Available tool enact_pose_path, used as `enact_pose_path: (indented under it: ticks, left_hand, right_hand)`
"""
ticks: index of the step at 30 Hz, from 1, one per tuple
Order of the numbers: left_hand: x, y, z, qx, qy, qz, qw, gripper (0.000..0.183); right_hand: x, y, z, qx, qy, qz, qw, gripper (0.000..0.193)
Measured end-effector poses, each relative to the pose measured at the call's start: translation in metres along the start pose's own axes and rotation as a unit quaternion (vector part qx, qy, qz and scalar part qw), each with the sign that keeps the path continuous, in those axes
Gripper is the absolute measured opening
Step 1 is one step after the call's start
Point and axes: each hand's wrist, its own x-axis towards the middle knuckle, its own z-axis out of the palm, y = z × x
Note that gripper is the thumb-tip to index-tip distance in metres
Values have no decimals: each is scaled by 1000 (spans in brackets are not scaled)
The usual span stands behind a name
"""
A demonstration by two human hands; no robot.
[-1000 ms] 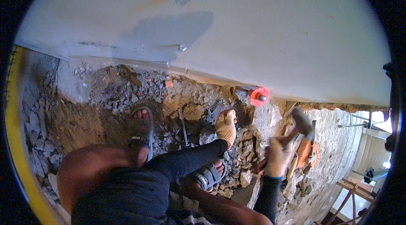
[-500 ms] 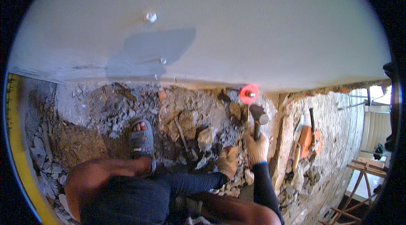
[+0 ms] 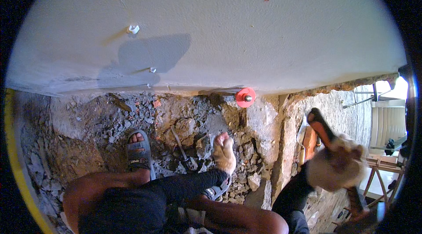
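Observation:
My right hand (image 3: 336, 166), in a pale glove and blurred, is raised at the right, closed round a hammer (image 3: 323, 128). The black grip end points up toward the wall; the hammer's other end is smeared at the lower right. My gloved left hand (image 3: 225, 154) is low over the rubble, fingers bent together with bare fingertips showing; whether it holds anything is hidden. Beyond it, at the foot of the wall, a chisel's round red hand guard (image 3: 241, 97) surrounds a metal end (image 3: 248, 98). Neither hand touches it.
Broken stone and rubble (image 3: 246, 163) cover the ground around my sandalled foot (image 3: 140, 150). A thin metal bar (image 3: 179, 143) lies left of my left hand. The pale wall (image 3: 263, 36) rises ahead. Rightward are an orange object (image 3: 310, 139) and a wooden-handled tool (image 3: 302, 155).
My right hand has swung the hammer up and right, away from the rubble near the red guard. My left hand has shifted slightly left and farther ahead. The whole view has shifted a little.

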Motion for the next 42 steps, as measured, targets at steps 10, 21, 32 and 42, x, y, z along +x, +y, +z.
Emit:
enact_pose_path:
  ticks: [10,21,32,42]
  left_hand:
    - [100,31,19,-123,28,67,990,26]
    - [86,-3,9,-232,89,-88,965,16]
    - [123,-16,-1,-148,-11,-94,984,26]
    - [127,44,34,-241,2,-115,964,36]
  right_hand:
    - [-135,98,-53,-300,-133,473,817,19]
    - [-9,4,-13,-136,66,-60,987,29]
    - [-133,80,-52,-258,-122,430,856,10]
    - [-14,3,4,-20,72,22,997,14]
